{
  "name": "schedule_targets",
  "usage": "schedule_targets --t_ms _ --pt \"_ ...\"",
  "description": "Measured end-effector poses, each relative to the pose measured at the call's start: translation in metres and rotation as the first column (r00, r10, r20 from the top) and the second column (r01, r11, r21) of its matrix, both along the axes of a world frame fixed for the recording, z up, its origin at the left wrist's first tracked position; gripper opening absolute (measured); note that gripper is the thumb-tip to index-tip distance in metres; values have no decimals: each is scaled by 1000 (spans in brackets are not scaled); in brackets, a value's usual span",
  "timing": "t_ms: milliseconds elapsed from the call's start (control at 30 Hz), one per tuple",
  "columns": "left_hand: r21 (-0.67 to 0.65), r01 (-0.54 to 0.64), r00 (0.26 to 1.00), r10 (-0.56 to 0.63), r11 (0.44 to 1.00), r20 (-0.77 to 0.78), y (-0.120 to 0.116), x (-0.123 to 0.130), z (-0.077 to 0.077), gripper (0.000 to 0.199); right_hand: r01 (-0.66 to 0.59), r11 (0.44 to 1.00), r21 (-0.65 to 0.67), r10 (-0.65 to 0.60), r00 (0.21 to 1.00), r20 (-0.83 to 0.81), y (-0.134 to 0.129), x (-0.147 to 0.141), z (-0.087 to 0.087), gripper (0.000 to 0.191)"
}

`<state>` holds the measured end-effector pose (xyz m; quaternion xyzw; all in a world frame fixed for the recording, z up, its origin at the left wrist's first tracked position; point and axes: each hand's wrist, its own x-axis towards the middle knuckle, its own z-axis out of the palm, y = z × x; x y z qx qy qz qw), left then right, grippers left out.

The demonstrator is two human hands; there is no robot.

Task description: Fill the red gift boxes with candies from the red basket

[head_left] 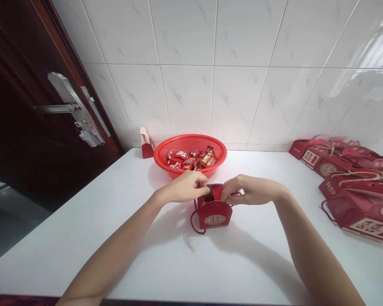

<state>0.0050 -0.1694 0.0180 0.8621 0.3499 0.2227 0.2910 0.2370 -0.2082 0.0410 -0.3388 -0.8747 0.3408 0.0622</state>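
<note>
A small red gift box [215, 215] with a round gold emblem stands upright on the white table, its top open and dark inside. A red cord handle [194, 227] hangs in a loop at its left side. My left hand [189, 186] is closed on the box's left upper edge, thumb and fingers together. At the right upper edge, my right hand [247, 190] is closed too, its bent fingers gripping that side and partly covering the opening. Just behind the box is a red plastic basket [221, 146] holding several wrapped candies [188, 160].
On the right of the white table [115, 238] lie several red gift boxes [357, 208], some with cords. A small red-and-white paper piece [147, 144] stands by the basket against the tiled wall [188, 97]. A dark door [15, 85] with a metal handle [59, 109] is at left.
</note>
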Motion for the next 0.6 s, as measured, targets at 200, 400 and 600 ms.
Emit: schedule_targets --t_ms 200,400,600 --pt "-216 161 961 -203 963 -190 -7 -14 16 49 33 999 1 -33 999 43 -2 -21 -6 30" --pt "-85 144 938 -163 986 -305 -28 -22 22 85 151 988 22 -153 973 170 -21 -25 8 27" --pt "-51 111 921 -122 993 -369 -57 -22 26 88 189 974 128 -212 957 196 -46 -13 20 17"
